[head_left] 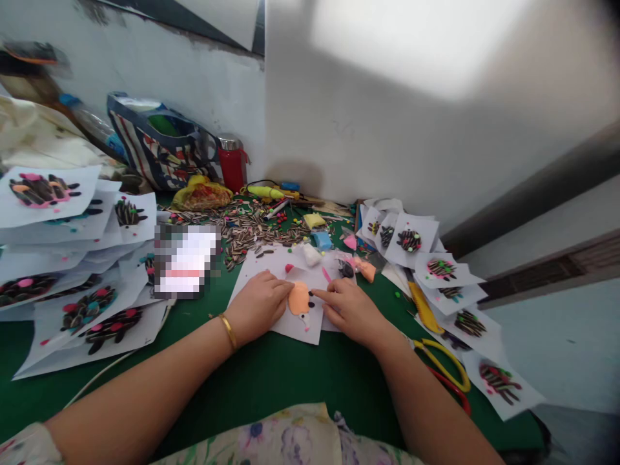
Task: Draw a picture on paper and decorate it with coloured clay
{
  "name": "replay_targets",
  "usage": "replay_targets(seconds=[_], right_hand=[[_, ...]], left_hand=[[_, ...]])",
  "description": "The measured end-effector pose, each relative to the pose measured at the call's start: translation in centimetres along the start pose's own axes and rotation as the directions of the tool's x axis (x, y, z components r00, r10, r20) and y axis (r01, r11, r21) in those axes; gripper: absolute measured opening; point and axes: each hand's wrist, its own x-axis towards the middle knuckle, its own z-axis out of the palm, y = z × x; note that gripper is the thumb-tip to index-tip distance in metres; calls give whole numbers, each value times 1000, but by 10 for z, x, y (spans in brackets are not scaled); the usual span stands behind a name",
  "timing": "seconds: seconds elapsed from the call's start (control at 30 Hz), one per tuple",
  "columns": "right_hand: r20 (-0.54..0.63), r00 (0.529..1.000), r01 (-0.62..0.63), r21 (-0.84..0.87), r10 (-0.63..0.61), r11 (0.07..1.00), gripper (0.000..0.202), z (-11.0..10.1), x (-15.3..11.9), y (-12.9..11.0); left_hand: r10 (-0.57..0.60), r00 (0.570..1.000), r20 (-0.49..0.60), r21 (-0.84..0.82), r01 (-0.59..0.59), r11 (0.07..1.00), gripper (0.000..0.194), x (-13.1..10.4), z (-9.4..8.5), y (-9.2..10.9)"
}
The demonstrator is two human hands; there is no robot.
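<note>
On a white paper sheet (281,326) in front of me is a flattened orange clay animal (300,296). Its pale snout has a dark eye and a pink tip, and two small black feet (311,304) stick out on its right side. My left hand (259,303) lies flat on the paper, fingertips at the clay body's left edge. My right hand (356,311) points its index finger at the upper black foot and appears to touch it; its other fingers are loosely bent. Neither hand holds anything. Black clay (345,268) and white clay (310,254) lie just beyond.
Sunflower seeds (247,229) are spread at the back. Finished seed pictures (92,310) pile up on the left, with more (440,268) on the right. Yellow-handled scissors (448,361) and a yellow cutter (423,307) lie beside my right forearm. A blurred phone (186,261) sits left.
</note>
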Motion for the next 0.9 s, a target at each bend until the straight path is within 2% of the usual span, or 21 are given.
replay_targets(seconds=[0.23,0.4,0.67,0.9], right_hand=[[7,1000,-3,-48,3,999,36,9,3,0],[-84,994,-73,-23,71,997,39,5,3,4],[24,998,-60,-74,62,995,34,7,3,-3],[13,999,-52,-59,52,997,36,2,4,-11]], left_hand=[[3,1000,12,6,-3,1000,23,0,0,-1],[10,1000,8,7,-10,1000,24,1,0,-1],[-15,1000,0,-17,15,1000,23,1,-4,-3],[-26,1000,-10,-26,25,999,25,1,-5,-4]])
